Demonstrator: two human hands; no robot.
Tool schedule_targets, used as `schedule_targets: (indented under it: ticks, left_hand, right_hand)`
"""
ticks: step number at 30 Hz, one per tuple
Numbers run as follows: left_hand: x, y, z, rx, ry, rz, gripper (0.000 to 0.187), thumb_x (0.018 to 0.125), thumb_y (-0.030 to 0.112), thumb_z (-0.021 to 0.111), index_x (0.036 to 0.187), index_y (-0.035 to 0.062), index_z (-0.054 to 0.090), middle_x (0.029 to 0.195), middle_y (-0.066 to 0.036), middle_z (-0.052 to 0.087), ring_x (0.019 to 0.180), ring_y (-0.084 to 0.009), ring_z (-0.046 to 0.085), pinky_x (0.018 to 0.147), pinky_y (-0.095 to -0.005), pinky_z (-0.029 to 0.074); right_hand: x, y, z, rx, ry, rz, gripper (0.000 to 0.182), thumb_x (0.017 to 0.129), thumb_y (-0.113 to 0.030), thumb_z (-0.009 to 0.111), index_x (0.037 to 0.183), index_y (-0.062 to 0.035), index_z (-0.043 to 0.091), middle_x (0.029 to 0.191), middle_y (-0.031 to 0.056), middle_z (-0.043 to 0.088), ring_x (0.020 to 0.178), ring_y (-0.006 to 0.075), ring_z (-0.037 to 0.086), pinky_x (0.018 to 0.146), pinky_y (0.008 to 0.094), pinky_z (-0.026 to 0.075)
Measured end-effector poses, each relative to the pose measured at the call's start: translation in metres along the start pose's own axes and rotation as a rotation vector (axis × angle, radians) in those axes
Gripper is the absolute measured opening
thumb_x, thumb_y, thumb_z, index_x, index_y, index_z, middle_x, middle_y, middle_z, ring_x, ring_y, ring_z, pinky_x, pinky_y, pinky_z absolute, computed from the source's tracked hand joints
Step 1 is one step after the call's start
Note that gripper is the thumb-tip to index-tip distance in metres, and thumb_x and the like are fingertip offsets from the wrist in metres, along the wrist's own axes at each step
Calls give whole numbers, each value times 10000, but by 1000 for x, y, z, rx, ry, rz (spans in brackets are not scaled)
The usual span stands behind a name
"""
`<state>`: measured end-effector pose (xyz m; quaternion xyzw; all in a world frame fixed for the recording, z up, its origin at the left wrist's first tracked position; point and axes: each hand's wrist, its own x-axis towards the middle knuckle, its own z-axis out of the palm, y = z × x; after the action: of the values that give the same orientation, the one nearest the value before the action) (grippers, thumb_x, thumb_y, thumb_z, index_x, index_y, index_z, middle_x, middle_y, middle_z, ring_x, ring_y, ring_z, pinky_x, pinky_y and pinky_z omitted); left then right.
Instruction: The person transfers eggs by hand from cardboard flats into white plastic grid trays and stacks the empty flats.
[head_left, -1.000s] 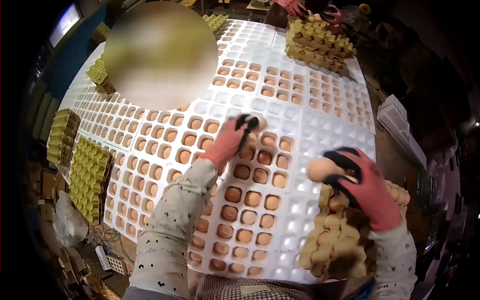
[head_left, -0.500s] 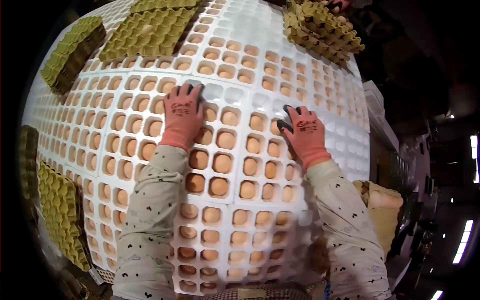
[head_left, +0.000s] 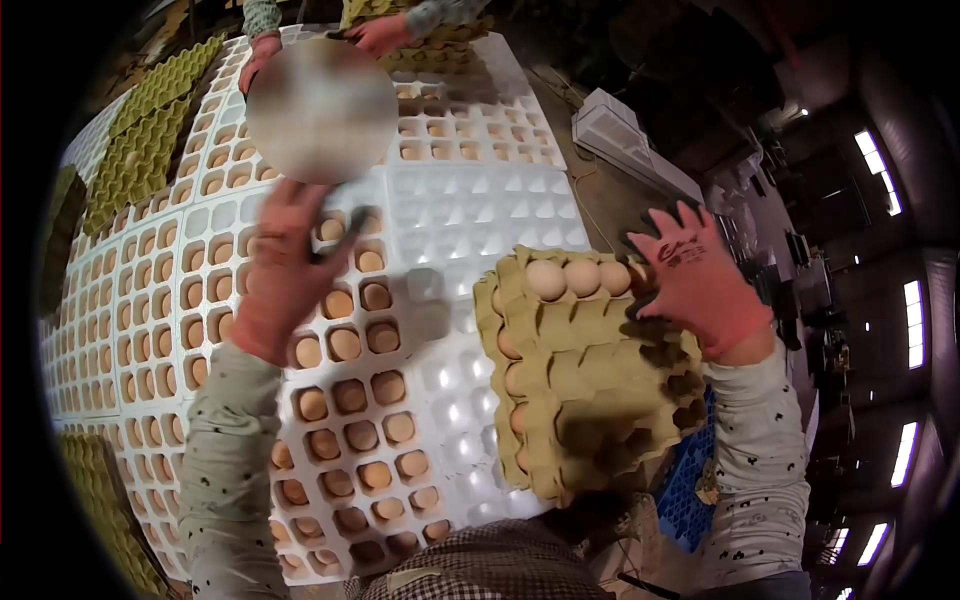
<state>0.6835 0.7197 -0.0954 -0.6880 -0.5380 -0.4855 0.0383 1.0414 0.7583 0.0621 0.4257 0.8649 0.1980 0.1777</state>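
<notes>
Both my hands wear pink gloves with dark fingertips. My left hand (head_left: 285, 265), slightly blurred, hovers over a white foam tray (head_left: 372, 352) with brown eggs (head_left: 345, 344) in its square pockets; thumb and fingers are apart and nothing shows in them. At the right edge of a stack of yellow-green egg cartons (head_left: 540, 340), my right hand (head_left: 705, 285) has its fingers spread. A short row of eggs (head_left: 582, 279) lies along the far side of the top carton, just left of those fingers. More eggs show between the layers at the stack's left side.
Empty foam pockets (head_left: 480, 215) lie beyond the carton stack. Across the table another person's gloved hands (head_left: 385, 35) work near more cartons; a round blur hides part of that area. Carton stacks (head_left: 160, 120) stand at the left. A blue plastic crate (head_left: 688, 480) sits low at right.
The view has turned right, bringing the carton stack to the front. My right hand has left the foam trays for the stack's edge; my left hand has lifted, fingers spreading.
</notes>
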Motion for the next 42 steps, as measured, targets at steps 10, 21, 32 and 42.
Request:
schedule_targets:
  ticks: [10,21,32,42]
  left_hand:
    - [51,134,73,-571,-524,-250,529,738,127,787,1210,21,573,1089,-81,661,979,-166,623,918,-281,472]
    - [83,224,106,90,-708,15,513,656,77,809,1130,94,613,1048,-106,631,906,-346,648,762,-417,523]
    - [93,241,166,59,-701,48,306,806,233,736,1053,74,648,1150,-140,584,926,-287,660,796,-398,528]
    - [17,60,48,-1204,-631,-812,769,1002,676,237,1261,32,568,903,-72,644,640,-155,586,627,-293,492]
  right_hand:
    - [-67,72,130,1315,433,256,576,824,-196,767,1341,-59,551,1387,131,531,1281,276,513,1046,428,458]
    - [-65,146,169,749,213,114,533,731,-247,788,1219,-106,626,1085,149,631,956,334,633,820,397,520]
    - [-56,94,133,659,190,115,513,730,-191,783,1214,-116,630,1244,149,536,1091,338,584,876,404,513]
    - [1,41,62,1579,135,134,454,817,60,574,1269,20,593,1190,70,613,1079,154,574,961,292,449]
